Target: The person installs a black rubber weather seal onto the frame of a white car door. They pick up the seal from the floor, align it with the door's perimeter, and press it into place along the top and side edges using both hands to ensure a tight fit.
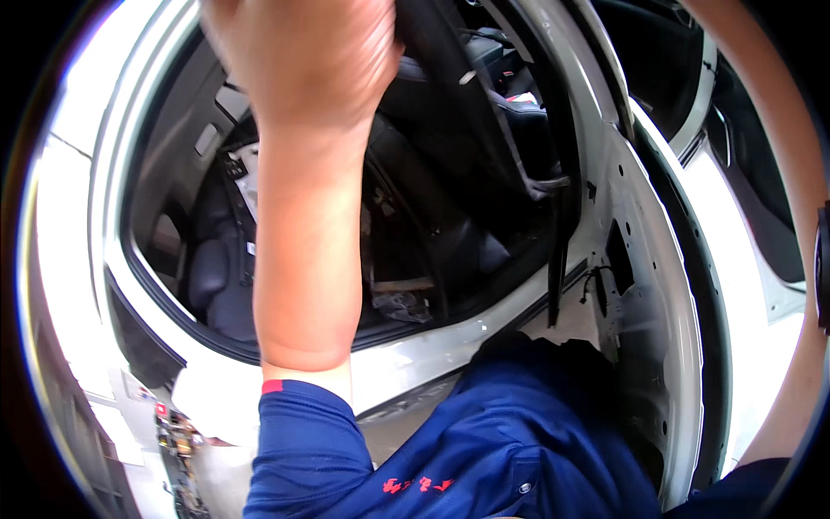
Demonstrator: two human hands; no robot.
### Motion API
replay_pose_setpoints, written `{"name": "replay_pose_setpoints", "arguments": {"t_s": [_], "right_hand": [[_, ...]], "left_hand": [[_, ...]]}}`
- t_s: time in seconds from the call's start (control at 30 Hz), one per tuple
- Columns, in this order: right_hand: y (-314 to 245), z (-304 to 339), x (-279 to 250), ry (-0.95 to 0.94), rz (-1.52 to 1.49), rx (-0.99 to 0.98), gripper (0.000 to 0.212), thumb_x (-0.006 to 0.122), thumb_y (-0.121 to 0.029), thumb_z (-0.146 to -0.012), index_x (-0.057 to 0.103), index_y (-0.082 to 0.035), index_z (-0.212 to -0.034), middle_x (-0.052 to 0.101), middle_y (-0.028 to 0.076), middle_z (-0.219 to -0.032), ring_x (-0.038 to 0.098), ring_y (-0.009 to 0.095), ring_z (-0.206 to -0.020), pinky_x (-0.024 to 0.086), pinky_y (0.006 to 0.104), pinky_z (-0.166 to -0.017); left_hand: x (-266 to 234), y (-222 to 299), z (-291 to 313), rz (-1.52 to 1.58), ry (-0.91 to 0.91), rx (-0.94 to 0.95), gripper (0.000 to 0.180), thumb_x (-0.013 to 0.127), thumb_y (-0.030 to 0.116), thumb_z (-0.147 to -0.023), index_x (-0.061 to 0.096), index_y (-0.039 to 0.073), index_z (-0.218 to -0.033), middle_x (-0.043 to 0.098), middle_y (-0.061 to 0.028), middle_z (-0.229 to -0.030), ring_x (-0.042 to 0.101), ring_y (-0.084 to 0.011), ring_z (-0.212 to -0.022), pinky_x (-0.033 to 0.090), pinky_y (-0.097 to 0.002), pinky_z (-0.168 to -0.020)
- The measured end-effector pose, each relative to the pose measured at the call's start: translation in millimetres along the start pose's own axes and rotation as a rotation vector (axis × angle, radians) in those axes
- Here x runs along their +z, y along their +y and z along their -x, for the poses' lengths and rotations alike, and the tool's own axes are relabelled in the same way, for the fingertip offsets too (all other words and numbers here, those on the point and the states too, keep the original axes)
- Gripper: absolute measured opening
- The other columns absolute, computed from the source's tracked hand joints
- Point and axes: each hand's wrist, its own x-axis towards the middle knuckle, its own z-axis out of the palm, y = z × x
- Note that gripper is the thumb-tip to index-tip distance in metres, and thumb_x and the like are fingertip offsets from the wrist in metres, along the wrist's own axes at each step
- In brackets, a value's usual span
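My left arm reaches up through the middle of the view, its blue sleeve at the elbow. At the top edge my left hand [303, 56] is smeared by motion. Its fingers are cut off or hidden, so I cannot tell whether it grips anything. Close beside it a long black strip [471, 108] with a small white mark slants across the car's door opening; whether the hand touches it is unclear. My right arm [769, 95] curves up the right rim, with a black band [823, 268] on it. The right hand itself lies outside the picture.
A white car's door frame [415, 363] surrounds the opening. Inside are a dark seat [216, 281] and clear plastic wrapping [402, 305]. An open door with bare metal panel [644, 251] stands close on my right. Several small items [180, 445] lie at lower left.
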Motion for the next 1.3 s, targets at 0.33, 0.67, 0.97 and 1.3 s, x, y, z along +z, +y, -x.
{"name": "replay_pose_setpoints", "arguments": {"t_s": [0.33,0.67,0.97,1.3], "right_hand": [[-15,10,8,0.103,-0.264,0.249,0.026,0.075,-0.014,-0.089,0.077,-0.006,-0.113,0.069,0.013,-0.091,0.065,0.023,-0.081,0.052,0.0357,-0.074],[-14,-6,15,0.234,-0.196,0.142,0.035,0.071,0.0,-0.086,0.076,-0.008,-0.119,0.068,0.012,-0.106,0.069,0.028,-0.097,0.055,0.0364,-0.09],[-10,-9,20,0.316,-0.108,-0.038,0.02,0.074,-0.011,-0.088,0.077,-0.007,-0.108,0.064,0.012,-0.094,0.068,0.032,-0.091,0.056,0.0414,-0.081],[-14,-25,23,0.343,-0.152,0.008,0.02,0.078,-0.008,-0.086,0.077,-0.003,-0.105,0.067,0.011,-0.091,0.069,0.031,-0.076,0.055,0.0379,-0.07]], "left_hand": [[52,41,27,-0.227,0.528,-0.054,0.06,0.056,0.038,-0.104,0.037,0.005,-0.15,0.052,-0.0045,-0.065,0.048,-0.012,-0.044,0.047,-0.0268,-0.036],[82,79,-9,0.148,0.533,-0.138,0.046,0.052,0.032,-0.109,0.042,0.003,-0.144,0.058,-0.0072,-0.066,0.059,-0.0206,-0.051,0.054,-0.0341,-0.041],[86,61,-41,0.145,0.48,0.083,0.035,0.031,0.022,-0.113,0.038,-0.008,-0.13,0.055,-0.0106,-0.073,0.061,-0.0228,-0.054,0.057,-0.0339,-0.04],[81,45,1,0.255,0.434,-0.237,0.029,0.052,0.037,-0.108,0.046,0.012,-0.123,0.054,-0.0075,-0.059,0.055,-0.0202,-0.044,0.051,-0.033,-0.039]]}}
